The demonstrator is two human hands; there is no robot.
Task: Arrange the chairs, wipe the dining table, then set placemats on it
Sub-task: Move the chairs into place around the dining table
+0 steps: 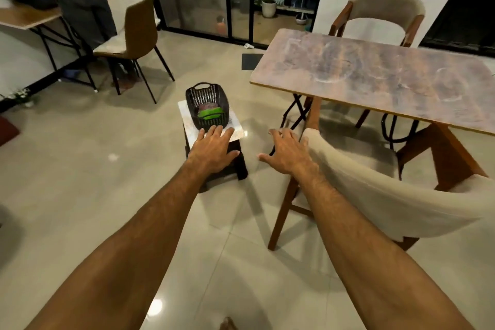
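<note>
i judge i'm on the chair step. my left hand and right hand are both spread wide, gripping nothing. the right is just beside the near chair's padded backrest, contact unclear. that chair sits angled off the dining surface, which looks smeared and bare of placemats. next i'd grip the backrest and square it in. the stool carrying the black basket stands close on the left and could catch a leg. a second chair sits at the far side.
</note>
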